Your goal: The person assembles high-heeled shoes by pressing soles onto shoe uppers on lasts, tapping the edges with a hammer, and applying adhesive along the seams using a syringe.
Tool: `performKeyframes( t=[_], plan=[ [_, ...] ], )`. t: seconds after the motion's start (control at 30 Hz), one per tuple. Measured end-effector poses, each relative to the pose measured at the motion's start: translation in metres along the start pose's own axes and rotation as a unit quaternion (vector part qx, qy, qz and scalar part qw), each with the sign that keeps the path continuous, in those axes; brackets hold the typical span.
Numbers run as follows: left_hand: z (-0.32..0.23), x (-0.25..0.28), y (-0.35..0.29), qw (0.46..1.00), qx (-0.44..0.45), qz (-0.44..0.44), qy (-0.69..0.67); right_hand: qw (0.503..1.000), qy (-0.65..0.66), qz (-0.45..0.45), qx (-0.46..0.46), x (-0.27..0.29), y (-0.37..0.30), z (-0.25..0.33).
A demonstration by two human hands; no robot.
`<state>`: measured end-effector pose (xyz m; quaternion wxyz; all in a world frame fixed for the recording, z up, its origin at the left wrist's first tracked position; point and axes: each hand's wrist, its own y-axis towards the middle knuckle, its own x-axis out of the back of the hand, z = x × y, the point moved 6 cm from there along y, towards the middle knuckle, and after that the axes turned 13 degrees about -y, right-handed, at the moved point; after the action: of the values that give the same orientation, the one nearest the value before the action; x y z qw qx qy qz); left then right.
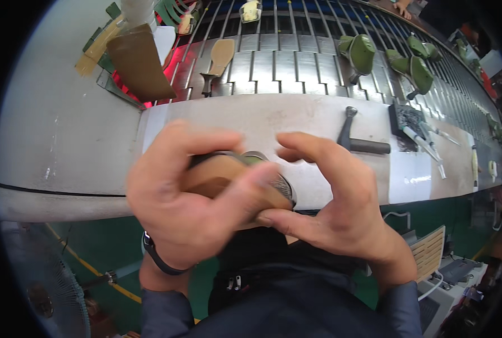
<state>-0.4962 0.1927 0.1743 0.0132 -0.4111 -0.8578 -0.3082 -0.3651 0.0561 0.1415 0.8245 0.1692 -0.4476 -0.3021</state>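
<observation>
In front of my body, my left hand (189,191) is wrapped round a shoe (214,172) with a smooth tan sole-like surface. A dark rim, some green and a grey textured part (285,186) show at its far end. The fingers and thumb are slightly smeared by motion, and much of the shoe is hidden behind them. On the right side, my right hand (335,191) has its fingers curved and spread apart. Its thumb tip touches the near edge of the shoe, while its forefinger stays off it.
Beyond the white bench (296,118) runs a metal slat conveyor (268,62) carrying a tan-soled shoe (220,59) and green shoes (361,56). A hammer (355,141) lies right of my hands, near a dark box (406,124) and brush-like tools (423,143). A co-worker's hand (402,8) shows far off.
</observation>
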Motion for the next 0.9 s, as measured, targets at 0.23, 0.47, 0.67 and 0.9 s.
performKeyframes(
  t=[0.23, 0.47, 0.67, 0.9],
  plan=[
    [0.092, -0.042, 0.024, 0.933, 0.088, -0.013, -0.348, 0.927, 0.253, -0.042, -0.273, 0.03, -0.015, -0.068],
    [0.163, -0.074, -0.091, 0.915, 0.217, -0.101, -0.324, 0.743, 0.457, -0.194, -0.448, -0.003, -0.137, -0.092],
    [0.159, -0.026, -0.036, 0.954, 0.132, -0.05, -0.266, 0.815, 0.3, 0.059, -0.492, -0.027, -0.158, -0.069],
    [0.143, -0.045, -0.014, 0.975, 0.041, 0.033, -0.214, 0.991, -0.087, 0.096, -0.045, -0.021, -0.001, 0.0]
  ],
)
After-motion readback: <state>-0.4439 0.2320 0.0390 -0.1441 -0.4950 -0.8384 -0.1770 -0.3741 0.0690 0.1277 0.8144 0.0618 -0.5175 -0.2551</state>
